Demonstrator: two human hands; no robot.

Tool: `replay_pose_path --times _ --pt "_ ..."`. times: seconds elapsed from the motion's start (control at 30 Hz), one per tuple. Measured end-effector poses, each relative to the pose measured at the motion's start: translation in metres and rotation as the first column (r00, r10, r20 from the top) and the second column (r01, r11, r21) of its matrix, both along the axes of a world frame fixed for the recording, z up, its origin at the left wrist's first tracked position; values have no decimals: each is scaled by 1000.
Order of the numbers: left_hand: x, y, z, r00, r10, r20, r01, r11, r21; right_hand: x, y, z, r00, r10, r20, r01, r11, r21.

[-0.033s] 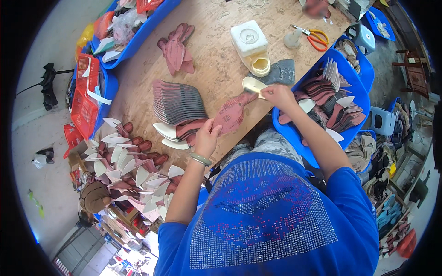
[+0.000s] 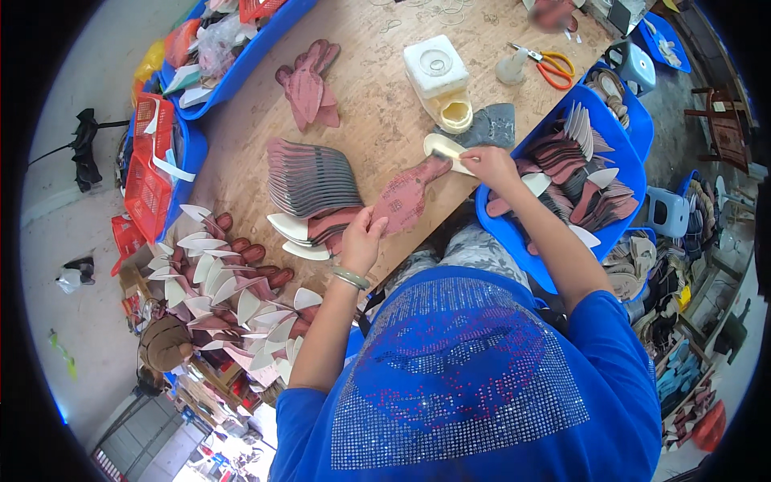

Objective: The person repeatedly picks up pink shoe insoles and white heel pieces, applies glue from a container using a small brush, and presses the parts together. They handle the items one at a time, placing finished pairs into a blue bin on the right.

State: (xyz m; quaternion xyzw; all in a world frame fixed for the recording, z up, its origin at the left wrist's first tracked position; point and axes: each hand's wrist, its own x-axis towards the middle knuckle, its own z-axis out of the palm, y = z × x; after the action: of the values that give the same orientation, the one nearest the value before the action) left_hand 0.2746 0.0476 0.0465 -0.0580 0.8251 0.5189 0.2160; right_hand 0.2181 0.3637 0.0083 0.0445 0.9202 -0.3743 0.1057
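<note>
Pink insole [image 2: 401,199] is held above the table's [image 2: 369,72] near edge, broad end pinched in the left hand [image 2: 364,239]. The right hand [image 2: 490,166] works at the pale oval piece [image 2: 436,142]; its exact grip is unclear. Best keep both pieces steady. Since the earlier frame, that hand has shifted slightly rightward.

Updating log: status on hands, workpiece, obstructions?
Left hand gripping pink insole. Right hand pinched at cream piece, grip detail unclear. Dark grey piece just beyond, not blocking.
</note>
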Motion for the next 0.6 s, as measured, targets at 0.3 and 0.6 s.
replay_pose_path --times 0.3,0.6 --pt "-5 31 30 914 263 310 -320 936 149 31 24 40 906 -95 413 258 897 -359" --pt "-13 29 27 980 -191 48 192 877 -441 -47 27 56 992 35 -118 5 946 324"
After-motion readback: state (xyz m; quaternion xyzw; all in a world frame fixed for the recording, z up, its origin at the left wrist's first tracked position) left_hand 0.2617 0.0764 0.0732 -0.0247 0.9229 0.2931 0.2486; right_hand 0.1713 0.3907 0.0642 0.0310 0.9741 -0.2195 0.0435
